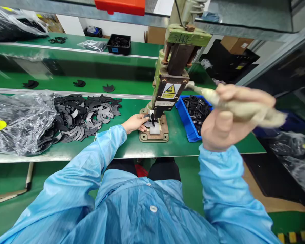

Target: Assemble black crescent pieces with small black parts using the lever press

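A green hand press (170, 91) stands on the bench in front of me, a yellow warning sign on its ram. My right hand (225, 122) is wrapped round the press lever (249, 110), whose grip is covered in pale wrapping; hand and lever are somewhat blurred. At the press base (156, 137), my left hand (136, 122) pinches a small black curved plastic part (148, 124) under the ram. The fingers partly hide that part, and I cannot tell whether the ram touches it.
Left of the press lies a heap of black curved parts (91, 115), spilling from a clear plastic bag (20, 125). A blue bin (190, 127) of small black parts stands to the right. Behind runs a green conveyor belt (91, 73) with several black parts. A metal shelf (147, 19) hangs overhead.
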Motion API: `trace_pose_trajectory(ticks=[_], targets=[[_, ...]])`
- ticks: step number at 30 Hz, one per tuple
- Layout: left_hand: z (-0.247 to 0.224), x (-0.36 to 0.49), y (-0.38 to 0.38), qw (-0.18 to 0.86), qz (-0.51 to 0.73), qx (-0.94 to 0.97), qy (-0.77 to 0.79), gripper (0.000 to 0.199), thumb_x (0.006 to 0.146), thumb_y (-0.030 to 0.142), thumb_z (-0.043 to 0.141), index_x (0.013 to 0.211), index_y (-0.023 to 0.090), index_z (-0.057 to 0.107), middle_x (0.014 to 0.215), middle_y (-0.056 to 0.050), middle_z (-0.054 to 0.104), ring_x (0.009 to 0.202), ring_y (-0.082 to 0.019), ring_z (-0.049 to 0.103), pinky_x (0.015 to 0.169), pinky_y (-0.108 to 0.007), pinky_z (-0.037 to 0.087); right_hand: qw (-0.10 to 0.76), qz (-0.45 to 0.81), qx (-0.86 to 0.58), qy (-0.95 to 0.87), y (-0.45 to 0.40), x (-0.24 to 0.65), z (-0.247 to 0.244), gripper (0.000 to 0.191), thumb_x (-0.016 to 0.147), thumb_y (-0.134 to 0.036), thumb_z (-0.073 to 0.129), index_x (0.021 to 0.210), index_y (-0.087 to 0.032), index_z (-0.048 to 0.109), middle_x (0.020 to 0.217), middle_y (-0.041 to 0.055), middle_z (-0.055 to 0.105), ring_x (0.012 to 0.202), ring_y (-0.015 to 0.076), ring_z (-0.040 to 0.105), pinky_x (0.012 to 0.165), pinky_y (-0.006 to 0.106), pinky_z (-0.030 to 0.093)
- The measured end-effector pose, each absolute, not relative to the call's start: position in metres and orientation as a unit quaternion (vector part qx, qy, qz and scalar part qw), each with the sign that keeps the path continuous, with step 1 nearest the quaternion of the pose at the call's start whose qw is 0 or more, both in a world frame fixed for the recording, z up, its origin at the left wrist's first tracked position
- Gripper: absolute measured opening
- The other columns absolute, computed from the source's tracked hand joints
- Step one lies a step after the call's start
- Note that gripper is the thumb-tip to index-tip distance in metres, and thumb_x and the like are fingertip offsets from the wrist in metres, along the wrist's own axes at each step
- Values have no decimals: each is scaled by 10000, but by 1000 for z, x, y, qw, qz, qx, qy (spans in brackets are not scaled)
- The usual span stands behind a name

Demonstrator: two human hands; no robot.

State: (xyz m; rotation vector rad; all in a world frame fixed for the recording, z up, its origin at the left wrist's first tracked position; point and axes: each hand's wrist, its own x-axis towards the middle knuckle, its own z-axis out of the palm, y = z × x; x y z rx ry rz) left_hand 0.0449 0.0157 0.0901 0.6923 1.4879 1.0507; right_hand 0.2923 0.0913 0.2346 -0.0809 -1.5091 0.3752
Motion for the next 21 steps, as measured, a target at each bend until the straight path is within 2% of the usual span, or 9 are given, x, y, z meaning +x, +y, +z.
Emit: trace_pose_trajectory(ticks=[2, 3, 5, 9, 11, 14, 17, 19, 21], targets=[[90, 47, 4, 557, 469, 291, 620, 279, 1039, 391, 759, 960, 178, 598, 721, -16, 734, 523, -113, 722, 515, -175, 570, 689, 212, -31, -693, 104, 294, 254, 560, 955, -554, 746, 1427, -280, 620, 1343, 67, 639, 1350, 235, 694, 1244, 559, 550], [90, 46, -4, 554, 480, 294, 614, 306, 1032, 416, 766, 952, 182, 587, 733, -20, 741, 529, -117, 725, 515, -181, 574, 682, 221, -38, -696, 107, 294, 255, 585, 967, -533, 740, 1471, -280, 583, 1424, 75, 607, 1432, 246, 655, 1264, 552, 533], [92, 44, -22, 545, 501, 304, 600, 369, 1010, 473, 784, 926, 194, 558, 709, -14, 729, 535, -130, 729, 501, -187, 572, 680, 210, -85, -698, 108, 293, 240, 552, 1005, -492, 701, 1490, -286, 534, 1456, 92, 587, 1456, 249, 634, 1232, 539, 554], [97, 39, -62, 549, 519, 338, 561, 509, 922, 621, 831, 897, 208, 534, 642, 2, 695, 529, -154, 731, 478, -200, 564, 605, 198, -184, -749, 76, 289, 164, 380, 1045, -381, 638, 1401, -266, 572, 1228, 79, 669, 1095, 166, 714, 1023, 423, 644], [100, 39, -78, 553, 518, 355, 548, 572, 870, 695, 841, 892, 208, 540, 634, 4, 690, 519, -156, 722, 476, -210, 565, 497, 220, -184, -819, 51, 286, 131, 359, 1011, -368, 688, 1345, -250, 630, 1155, 65, 729, 1038, 176, 738, 932, 383, 663], [102, 45, -93, 558, 499, 384, 540, 640, 811, 776, 837, 886, 214, 541, 622, 11, 674, 494, -153, 690, 469, -231, 557, 344, 233, -153, -897, 23, 279, 107, 329, 982, -376, 729, 1285, -257, 682, 1138, 51, 790, 1022, 187, 760, 899, 359, 650], [101, 53, -101, 562, 470, 414, 541, 640, 830, 806, 791, 901, 221, 542, 640, 11, 657, 502, -157, 659, 482, -266, 544, 297, 222, -138, -919, 13, 273, 103, 164, 1025, -364, 658, 1116, -241, 717, 1017, 45, 799, 932, 185, 737, 863, 356, 605], [101, 58, -105, 493, 489, 436, 573, 576, 892, 763, 755, 944, 217, 579, 734, -5, 667, 595, -159, 666, 544, -281, 549, 288, 207, -138, -925, 12, 272, 103, 163, 1048, -359, 614, 1045, -230, 715, 952, 49, 784, 882, 188, 705, 836, 358, 566], [105, 63, -109, 353, 515, 476, 619, 460, 950, 659, 747, 991, 214, 639, 877, -31, 670, 741, -162, 663, 649, -294, 549, 285, 193, -137, -929, 12, 274, 102, 175, 1056, -359, 598, 1045, -224, 710, 939, 54, 768, 858, 188, 674, 815, 354, 529]])
